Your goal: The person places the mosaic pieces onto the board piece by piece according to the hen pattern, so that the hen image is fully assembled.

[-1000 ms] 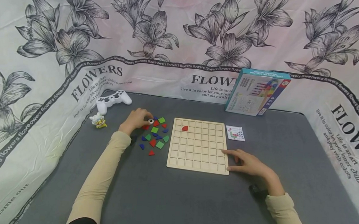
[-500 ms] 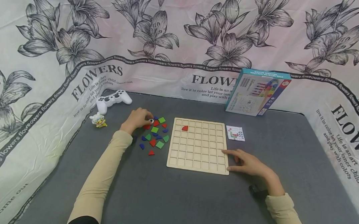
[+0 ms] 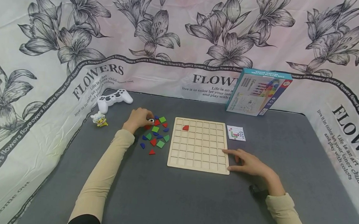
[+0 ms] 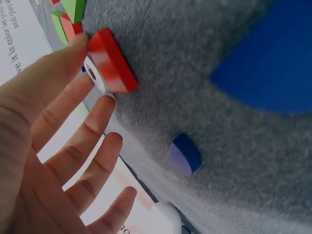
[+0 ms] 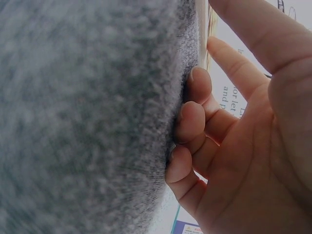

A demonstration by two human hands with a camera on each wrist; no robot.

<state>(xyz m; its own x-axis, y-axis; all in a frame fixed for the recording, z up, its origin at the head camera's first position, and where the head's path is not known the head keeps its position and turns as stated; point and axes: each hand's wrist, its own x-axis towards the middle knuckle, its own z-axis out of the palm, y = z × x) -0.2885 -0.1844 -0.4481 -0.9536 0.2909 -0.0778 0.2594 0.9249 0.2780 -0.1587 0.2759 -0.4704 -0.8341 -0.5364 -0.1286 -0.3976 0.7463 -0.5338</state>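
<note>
Among the coloured pieces at the left of the board, my left hand (image 3: 138,119) pinches a small white round piece with a dark centre (image 4: 93,72) between thumb and index finger. The other fingers spread loosely in the left wrist view. A red block (image 4: 113,61) lies right beside the pinched piece. My right hand (image 3: 249,163) rests at the right edge of the wooden grid board (image 3: 197,148), index fingertip and thumb against that edge. Its remaining fingers bend down to the grey tabletop in the right wrist view. One red quarter-round piece (image 3: 185,128) sits in an upper-left cell.
Several green, blue and red pieces (image 3: 160,144) lie loose left of the board. A printed pattern card (image 3: 236,133) is at its right. Behind stand a teal-edged box (image 3: 255,93), a white game controller (image 3: 115,100) and a small figurine (image 3: 99,119).
My left wrist and forearm have shifted slightly to the right, while the fingers stay at the white piece. The right hand keeps its place at the board's edge.
</note>
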